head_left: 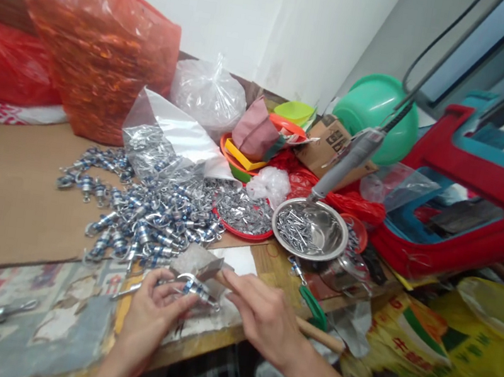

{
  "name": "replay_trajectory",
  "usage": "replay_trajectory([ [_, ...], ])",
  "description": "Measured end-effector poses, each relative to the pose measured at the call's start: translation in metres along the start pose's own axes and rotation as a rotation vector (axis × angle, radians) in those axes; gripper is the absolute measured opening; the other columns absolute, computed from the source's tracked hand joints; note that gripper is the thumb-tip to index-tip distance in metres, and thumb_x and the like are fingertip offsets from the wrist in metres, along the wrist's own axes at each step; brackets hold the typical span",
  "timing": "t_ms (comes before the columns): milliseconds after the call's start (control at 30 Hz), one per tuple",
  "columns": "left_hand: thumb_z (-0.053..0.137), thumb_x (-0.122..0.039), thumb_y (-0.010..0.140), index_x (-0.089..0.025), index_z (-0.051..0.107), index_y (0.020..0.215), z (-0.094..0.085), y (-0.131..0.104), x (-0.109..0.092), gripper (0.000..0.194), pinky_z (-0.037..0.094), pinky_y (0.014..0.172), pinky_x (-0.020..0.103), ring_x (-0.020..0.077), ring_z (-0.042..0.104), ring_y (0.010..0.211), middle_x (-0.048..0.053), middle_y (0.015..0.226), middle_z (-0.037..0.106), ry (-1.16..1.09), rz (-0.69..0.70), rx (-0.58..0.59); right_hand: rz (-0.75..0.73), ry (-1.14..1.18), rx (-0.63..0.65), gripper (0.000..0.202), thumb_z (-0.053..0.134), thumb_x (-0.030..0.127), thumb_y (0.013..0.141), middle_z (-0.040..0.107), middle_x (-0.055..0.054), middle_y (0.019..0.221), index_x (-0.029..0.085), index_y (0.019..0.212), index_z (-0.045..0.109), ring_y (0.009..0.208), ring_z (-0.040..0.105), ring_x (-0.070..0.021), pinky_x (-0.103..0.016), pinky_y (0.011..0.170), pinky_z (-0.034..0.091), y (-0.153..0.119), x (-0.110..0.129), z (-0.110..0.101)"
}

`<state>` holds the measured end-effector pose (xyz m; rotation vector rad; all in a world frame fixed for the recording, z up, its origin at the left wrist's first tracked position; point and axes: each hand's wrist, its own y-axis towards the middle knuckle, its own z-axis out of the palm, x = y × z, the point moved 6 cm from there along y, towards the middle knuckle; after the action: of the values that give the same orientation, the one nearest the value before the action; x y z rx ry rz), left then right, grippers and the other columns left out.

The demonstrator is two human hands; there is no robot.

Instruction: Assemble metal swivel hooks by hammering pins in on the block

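While the left hand (155,308), low in the centre of the frame, pinches a blue-banded metal fitting (192,287) between thumb and fingers, the right hand (268,314) is wrapped round the wooden handle of a hammer (195,260), its blocky head just beyond the fitting. At lower right a yellow bag (447,372) bears red characters; 牛 can be read, the next is blurred. Past the hands, mid-frame, similar fittings are heaped (155,224) on the desk (12,195), with a steel bowl (329,229) of pins to their right. Farther back, a cardboard box (329,140) carries dark printing too small to read; at upper left stands a full, translucent red bag (97,49).
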<state>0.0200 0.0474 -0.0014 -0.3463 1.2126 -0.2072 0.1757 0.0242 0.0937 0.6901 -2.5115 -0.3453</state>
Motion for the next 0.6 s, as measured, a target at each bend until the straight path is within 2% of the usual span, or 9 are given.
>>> replay_trajectory([
  [67,0.076,-0.024,0.049,-0.023,0.040,0.084,0.000,0.000,0.000,0.050,0.053,0.050,0.026,0.0154,0.064,0.060,-0.005,0.070,0.062,-0.010,0.001,0.009,-0.045,-0.010,-0.094,0.043,0.039,0.010,0.084,0.060,-0.007,0.095,0.021,0.126,0.040,0.082,0.057,-0.0148,-0.024,0.071,0.045,0.002,0.005,-0.003],
  [100,0.076,-0.024,0.049,-0.023,0.040,0.084,0.000,0.000,0.001,0.050,0.052,0.050,0.026,0.0154,0.064,0.059,-0.005,0.070,0.062,-0.014,0.001,0.014,-0.051,-0.034,-0.099,0.045,0.039,0.009,0.083,0.060,-0.006,0.095,0.021,0.126,0.039,0.082,0.057,-0.0147,-0.024,0.070,0.045,0.003,0.006,-0.002],
  [233,0.076,-0.024,0.050,-0.023,0.040,0.084,0.001,0.000,-0.001,0.050,0.052,0.050,0.025,0.0153,0.064,0.058,-0.005,0.069,0.063,-0.023,0.008,0.018,0.010,-0.191,0.110,0.047,0.040,0.009,0.081,0.061,-0.004,0.082,0.025,0.125,0.042,0.068,0.057,-0.0136,-0.022,0.060,0.044,0.004,0.002,0.013],
  [333,0.076,-0.024,0.049,-0.023,0.041,0.084,0.002,-0.001,-0.003,0.050,0.051,0.050,0.024,0.0148,0.064,0.057,-0.006,0.066,0.063,-0.023,0.011,0.009,0.027,-0.192,0.085,0.047,0.038,0.010,0.083,0.061,-0.005,0.084,0.025,0.127,0.038,0.073,0.057,-0.0150,-0.024,0.063,0.044,0.002,0.004,0.012],
  [400,0.077,-0.023,0.047,-0.023,0.042,0.086,0.003,-0.002,-0.004,0.051,0.051,0.050,0.024,0.0148,0.064,0.056,-0.006,0.064,0.064,-0.025,0.007,0.001,0.045,-0.148,0.114,0.045,0.038,0.012,0.084,0.061,-0.004,0.085,0.026,0.126,0.039,0.073,0.058,-0.0148,-0.024,0.064,0.045,0.002,-0.001,0.015],
  [467,0.077,-0.024,0.046,-0.022,0.044,0.088,0.003,-0.003,-0.007,0.053,0.051,0.051,0.023,0.0144,0.064,0.056,-0.005,0.063,0.065,-0.018,0.010,-0.009,0.122,-0.075,0.117,0.040,0.041,0.016,0.084,0.062,-0.003,0.089,0.027,0.123,0.044,0.076,0.058,-0.0145,-0.024,0.067,0.045,0.002,-0.018,0.019],
  [533,0.077,-0.025,0.046,-0.021,0.049,0.093,0.002,-0.004,-0.009,0.054,0.052,0.055,0.023,0.0144,0.064,0.059,-0.004,0.064,0.066,0.007,0.021,-0.012,0.245,-0.015,0.037,0.038,0.044,0.022,0.085,0.060,-0.006,0.101,0.023,0.123,0.045,0.088,0.057,-0.0155,-0.025,0.076,0.044,0.003,-0.044,0.019],
  [600,0.075,-0.030,0.049,-0.018,0.056,0.095,0.000,-0.004,-0.009,0.052,0.052,0.060,0.022,0.0158,0.065,0.064,-0.001,0.066,0.068,0.063,0.011,0.010,0.353,-0.029,0.012,0.038,0.045,0.025,0.084,0.059,-0.008,0.106,0.018,0.121,0.047,0.095,0.055,-0.0172,-0.026,0.081,0.043,0.004,-0.071,0.022],
])
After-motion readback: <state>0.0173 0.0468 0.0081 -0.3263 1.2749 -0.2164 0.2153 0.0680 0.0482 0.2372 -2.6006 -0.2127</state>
